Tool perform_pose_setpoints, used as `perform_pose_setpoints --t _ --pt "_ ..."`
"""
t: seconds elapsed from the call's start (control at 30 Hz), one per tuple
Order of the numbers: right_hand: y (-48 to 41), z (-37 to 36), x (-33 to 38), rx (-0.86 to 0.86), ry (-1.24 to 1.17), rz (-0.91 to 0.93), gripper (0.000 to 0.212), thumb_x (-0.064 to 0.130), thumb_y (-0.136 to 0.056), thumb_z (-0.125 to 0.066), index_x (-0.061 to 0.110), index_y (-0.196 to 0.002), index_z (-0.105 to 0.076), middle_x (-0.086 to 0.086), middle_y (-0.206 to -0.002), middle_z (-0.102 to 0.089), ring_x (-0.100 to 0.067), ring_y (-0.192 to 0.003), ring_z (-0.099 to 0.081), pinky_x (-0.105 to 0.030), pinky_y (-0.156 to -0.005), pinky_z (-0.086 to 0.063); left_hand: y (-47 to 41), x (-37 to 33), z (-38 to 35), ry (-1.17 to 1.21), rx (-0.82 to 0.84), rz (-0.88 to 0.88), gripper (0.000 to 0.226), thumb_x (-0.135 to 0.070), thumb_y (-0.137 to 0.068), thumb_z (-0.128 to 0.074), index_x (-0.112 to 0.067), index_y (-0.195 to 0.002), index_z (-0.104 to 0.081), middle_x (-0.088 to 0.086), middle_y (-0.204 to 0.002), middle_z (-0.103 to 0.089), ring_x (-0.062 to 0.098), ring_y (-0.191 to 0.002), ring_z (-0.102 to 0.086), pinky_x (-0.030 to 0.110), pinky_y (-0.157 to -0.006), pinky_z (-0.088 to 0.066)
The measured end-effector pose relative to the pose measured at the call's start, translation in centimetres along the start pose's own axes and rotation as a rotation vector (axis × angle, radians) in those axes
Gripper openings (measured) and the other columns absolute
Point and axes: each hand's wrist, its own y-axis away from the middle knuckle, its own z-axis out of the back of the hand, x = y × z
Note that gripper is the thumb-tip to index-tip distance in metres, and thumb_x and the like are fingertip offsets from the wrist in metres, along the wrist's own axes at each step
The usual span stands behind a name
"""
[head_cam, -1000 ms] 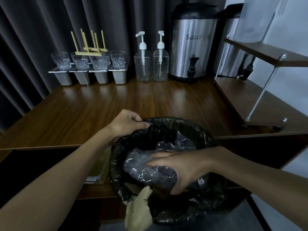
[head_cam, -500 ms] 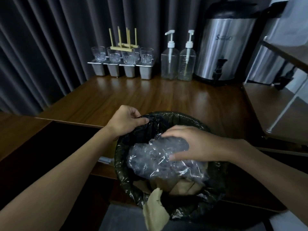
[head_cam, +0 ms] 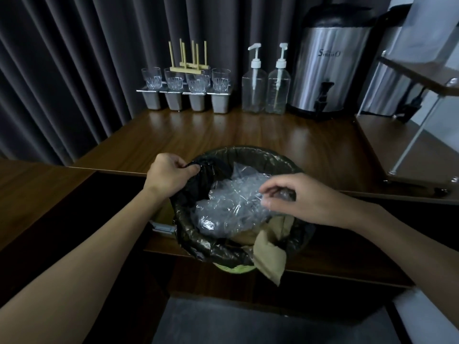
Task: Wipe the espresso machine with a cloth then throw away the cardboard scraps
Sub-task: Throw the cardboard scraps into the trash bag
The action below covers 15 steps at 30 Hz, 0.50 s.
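A round bin (head_cam: 231,268) lined with a black bag (head_cam: 198,242) hangs in front of the wooden counter. My left hand (head_cam: 169,176) grips the bag's far-left rim. Crumpled clear plastic (head_cam: 228,207) fills the top of the bin. My right hand (head_cam: 295,198) hovers over its right side with curled fingers pinching the plastic's edge. Brown cardboard scraps (head_cam: 269,254) lie under the plastic, and one piece sticks out over the near rim. No espresso machine or cloth is in sight.
On the wooden counter (head_cam: 248,135) stand glasses on steel tubs (head_cam: 185,91), two pump bottles (head_cam: 265,83) and a steel drinks urn (head_cam: 327,63). A two-tier shelf (head_cam: 419,135) rises at right. Dark curtains hang behind. A grey floor mat (head_cam: 260,321) lies below.
My right hand has come up out of the bin, from pressing the plastic down to pinching its top edge. The view has shifted left and back. My left hand keeps its hold.
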Motion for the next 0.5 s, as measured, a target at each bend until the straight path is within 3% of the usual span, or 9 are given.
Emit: perform_pose_setpoints --t 0.07,0.13,0.23,0.3,0.37,0.43,0.5 --pt "0.4 -0.7 1.6 0.075 -0.112 0.003 0.045 0.062 -0.083 -0.057 0.027 -0.108 -0.071 0.022 -0.100 -0.070 0.007 -0.095 -0.062 -0.007 -0.076 -0.044 0.3 0.7 0.7 0.017 -0.040 0.025 0.040 -0.038 -0.076 -0.084 -0.010 -0.058 -0.062 0.015 -0.062 -0.067 0.036 -0.062 -0.066 0.048 -0.057 -0.054" --pt "1.0 -1.0 2.9 0.146 -0.126 -0.002 0.040 0.064 -0.082 -0.061 0.031 -0.099 -0.074 0.019 -0.096 -0.071 0.003 -0.092 -0.064 -0.011 -0.076 -0.046 0.5 1.5 1.3 0.021 -0.073 0.045 0.043 -0.039 -0.076 -0.083 -0.014 -0.053 -0.057 0.003 -0.050 -0.056 0.030 -0.053 -0.056 0.039 -0.052 -0.045" --pt "2.0 -1.4 4.0 0.177 -0.067 -0.005 0.034 0.063 -0.077 -0.067 0.032 -0.089 -0.074 0.012 -0.094 -0.071 -0.005 -0.093 -0.065 -0.034 -0.085 -0.053 0.7 2.1 2.2 0.015 -0.103 0.058 0.046 -0.040 -0.076 -0.082 -0.015 -0.051 -0.052 -0.001 -0.049 -0.049 0.025 -0.052 -0.050 0.034 -0.055 -0.040" --pt "2.2 -1.9 4.4 0.150 -0.038 0.017 0.020 0.047 -0.081 -0.071 0.027 -0.083 -0.072 0.004 -0.091 -0.071 -0.011 -0.090 -0.066 -0.043 -0.085 -0.051 1.0 2.2 2.7 0.007 -0.107 0.052 0.045 -0.041 -0.076 -0.081 -0.015 -0.053 -0.053 0.000 -0.052 -0.051 0.026 -0.054 -0.051 0.034 -0.056 -0.041" --pt "2.2 -2.3 4.8 0.109 -0.041 0.024 0.011 0.031 -0.084 -0.072 0.022 -0.078 -0.071 0.002 -0.086 -0.070 -0.010 -0.085 -0.066 -0.037 -0.080 -0.051 1.2 2.2 3.0 -0.003 -0.106 0.033 0.044 -0.041 -0.077 -0.081 -0.015 -0.054 -0.053 0.000 -0.052 -0.050 0.025 -0.054 -0.051 0.033 -0.055 -0.041" --pt "2.1 -2.5 5.3 0.042 -0.059 0.040 0.012 0.025 -0.085 -0.073 0.023 -0.074 -0.069 0.010 -0.079 -0.069 -0.002 -0.077 -0.063 -0.017 -0.071 -0.046 1.6 2.1 3.2 -0.024 -0.093 0.011 0.044 -0.041 -0.078 -0.081 -0.012 -0.056 -0.055 0.000 -0.052 -0.051 0.025 -0.053 -0.052 0.032 -0.054 -0.040" --pt "1.9 -2.6 5.7 -0.047 -0.072 0.063 0.015 0.022 -0.086 -0.072 0.023 -0.073 -0.067 0.018 -0.073 -0.065 0.003 -0.067 -0.059 -0.008 -0.066 -0.040 1.9 1.8 3.3 -0.033 -0.071 -0.016 0.043 -0.041 -0.078 -0.081 -0.009 -0.058 -0.058 0.000 -0.051 -0.052 0.023 -0.053 -0.053 0.031 -0.054 -0.040"
